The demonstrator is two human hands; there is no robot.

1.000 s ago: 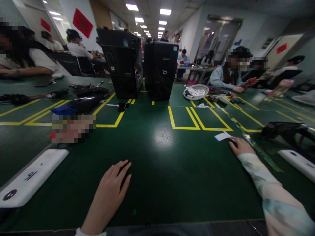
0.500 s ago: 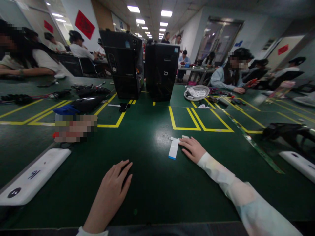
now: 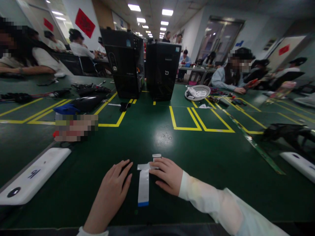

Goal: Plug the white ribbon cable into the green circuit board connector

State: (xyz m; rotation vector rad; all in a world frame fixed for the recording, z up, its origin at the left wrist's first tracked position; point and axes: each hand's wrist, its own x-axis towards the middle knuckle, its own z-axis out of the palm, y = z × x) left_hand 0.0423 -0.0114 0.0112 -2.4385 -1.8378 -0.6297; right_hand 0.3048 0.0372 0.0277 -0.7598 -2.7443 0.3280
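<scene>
A white flat ribbon cable (image 3: 143, 187) with a blue end lies folded on the green table in front of me. My right hand (image 3: 169, 173) rests on its upper part, fingers stretched flat and thumb apart. Those fingers partly cover the fold and the small white end piece (image 3: 157, 156) beyond them. Left of the cable, my left hand (image 3: 115, 183) lies palm down with loosely spread fingers. It holds nothing and does not touch the cable.
Two black computer towers (image 3: 123, 62) stand at the back. A white basket (image 3: 197, 92) with small parts sits behind to the right. White devices lie at the left (image 3: 36, 173) and right (image 3: 299, 165). A thin green strip (image 3: 261, 152) runs along the right. Other people sit around.
My right hand has come toward me and to the left, and the ribbon cable has slid along with it, close to my left hand. My left hand has stayed put.
</scene>
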